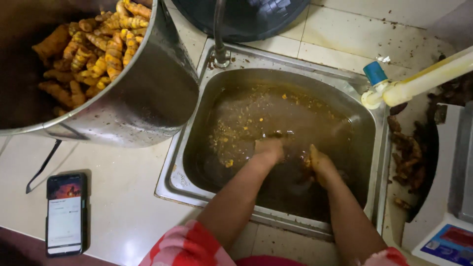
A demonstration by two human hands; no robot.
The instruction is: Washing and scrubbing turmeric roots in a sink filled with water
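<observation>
Both my hands are plunged into murky brown water filling a steel sink (315, 79). My left hand (268, 148) is under the surface near the middle, its fingers blurred by the water. My right hand (318, 165) is beside it, also submerged, with orange bits stuck to it. Small orange scraps (226, 140) float on the water. Whether either hand grips anything under the water cannot be made out.
A large steel pot (148, 98) full of turmeric roots (98, 44) stands left of the sink. A phone (65, 213) lies on the counter at the lower left. A pale pipe with a blue tap (394, 88) reaches in from the right. Dark roots (409, 157) lie right of the sink, with a scale (451, 236) beyond.
</observation>
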